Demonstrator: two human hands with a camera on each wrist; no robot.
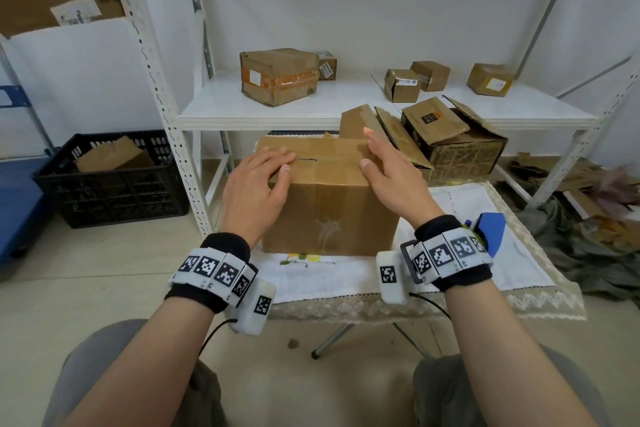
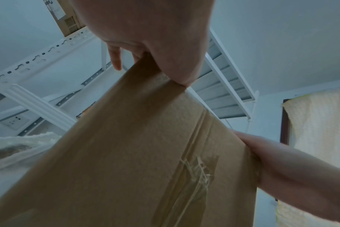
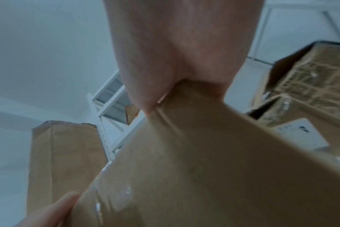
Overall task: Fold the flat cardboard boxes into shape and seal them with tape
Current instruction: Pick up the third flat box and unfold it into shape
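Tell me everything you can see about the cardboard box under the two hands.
The cardboard box is plain brown, folded into shape and standing upright on a white embroidered cloth. Brown tape runs across its closed top and down the front face, where a patch looks torn and wrinkled. The left hand lies flat on the top's left edge; the right hand presses the top right corner.

Both forearms extended toward 12 o'clock, wrists banded. The left hand [image 1: 258, 180] lay palm down at 10 o'clock, fingers [image 1: 277, 158] straight. The right hand [image 1: 388, 172] stood edgewise at 2 o'clock, fingers extended, thumb spread.
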